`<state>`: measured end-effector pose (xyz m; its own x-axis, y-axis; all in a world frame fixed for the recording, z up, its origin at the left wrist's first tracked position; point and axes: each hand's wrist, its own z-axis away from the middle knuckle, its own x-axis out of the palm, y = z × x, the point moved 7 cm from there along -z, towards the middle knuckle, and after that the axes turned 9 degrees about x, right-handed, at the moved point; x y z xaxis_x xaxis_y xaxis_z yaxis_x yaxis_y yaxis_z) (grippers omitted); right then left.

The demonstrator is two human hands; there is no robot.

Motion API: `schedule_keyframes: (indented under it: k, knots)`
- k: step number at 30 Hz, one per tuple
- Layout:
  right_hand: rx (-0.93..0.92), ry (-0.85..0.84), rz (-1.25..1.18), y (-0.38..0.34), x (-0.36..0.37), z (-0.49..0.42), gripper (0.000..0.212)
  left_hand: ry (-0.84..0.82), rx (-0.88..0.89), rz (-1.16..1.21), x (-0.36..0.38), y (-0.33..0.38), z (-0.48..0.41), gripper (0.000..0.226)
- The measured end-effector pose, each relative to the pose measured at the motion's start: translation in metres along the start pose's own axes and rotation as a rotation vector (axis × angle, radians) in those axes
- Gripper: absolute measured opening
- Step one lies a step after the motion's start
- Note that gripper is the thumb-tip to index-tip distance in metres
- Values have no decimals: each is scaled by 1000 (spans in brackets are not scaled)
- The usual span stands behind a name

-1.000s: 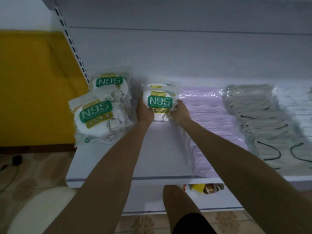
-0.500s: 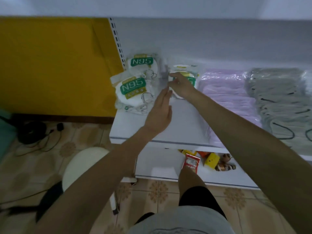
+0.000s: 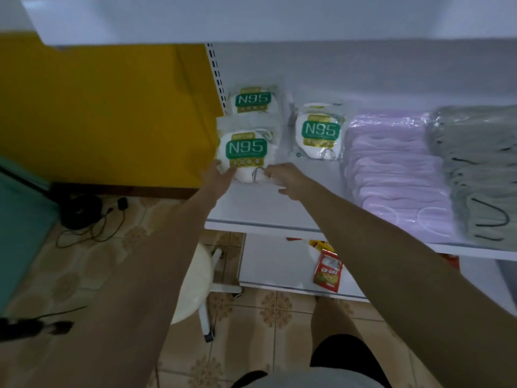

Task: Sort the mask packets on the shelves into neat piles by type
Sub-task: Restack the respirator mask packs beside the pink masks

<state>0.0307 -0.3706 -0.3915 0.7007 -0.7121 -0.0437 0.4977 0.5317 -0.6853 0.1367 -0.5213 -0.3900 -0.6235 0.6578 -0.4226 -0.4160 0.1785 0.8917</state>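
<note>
Three N95 mask packets lie at the left end of the white shelf (image 3: 265,208): a front N95 packet (image 3: 246,152), a back N95 packet (image 3: 253,100) behind it, and a middle N95 packet (image 3: 319,133) to the right. My left hand (image 3: 221,176) touches the front packet's lower left edge with straight fingers. My right hand (image 3: 288,180) pinches that packet's lower right edge with curled fingers. A pile of pink masks (image 3: 391,169) and a pile of grey masks (image 3: 481,169) lie further right.
An upper shelf (image 3: 251,18) overhangs. The lower shelf (image 3: 274,264) holds a red snack packet (image 3: 327,271). A white stool (image 3: 193,278) stands below my left arm. A yellow wall (image 3: 112,107) and floor cables (image 3: 84,219) are to the left.
Both hands left the middle N95 packet, which now lies flat, and moved left and nearer to the front left packet. The camera swung further left and down.
</note>
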Motion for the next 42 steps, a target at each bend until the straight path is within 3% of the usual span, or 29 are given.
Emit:
schedule_keyframes:
  k: [3,7,10,16,18,23,29,34,36,39,42]
  knots:
    - [-26,9,-62,-1,-2,-4,71,12,66,-28,0,13,-6,59]
    - [-11,-122,-161,-9,7,-14,82,27,43,44,-1,33,-8,60]
    - [37,-186,-139,-12,14,-27,91,-81,-27,144,2,26,-11,62]
    - [-47,-277,-204,0,19,-31,38,-168,-160,329,13,-5,-4,54]
    - [-133,-334,-262,6,16,-23,41,-182,-154,392,20,-10,10,61]
    - [-322,-238,-176,33,-27,7,39,-174,-132,576,49,-17,32,61]
    - [-448,23,-116,34,-115,25,49,-291,81,515,120,41,22,63]
    - [-373,127,16,19,-146,5,45,-401,24,436,169,53,-16,75]
    - [-320,153,60,22,-146,-8,43,-359,-64,362,172,41,-16,70]
    - [-275,222,103,27,-150,-12,38,-304,-55,323,165,34,-6,60]
    - [-240,186,15,37,-142,-1,10,-286,-7,258,162,30,-1,60]
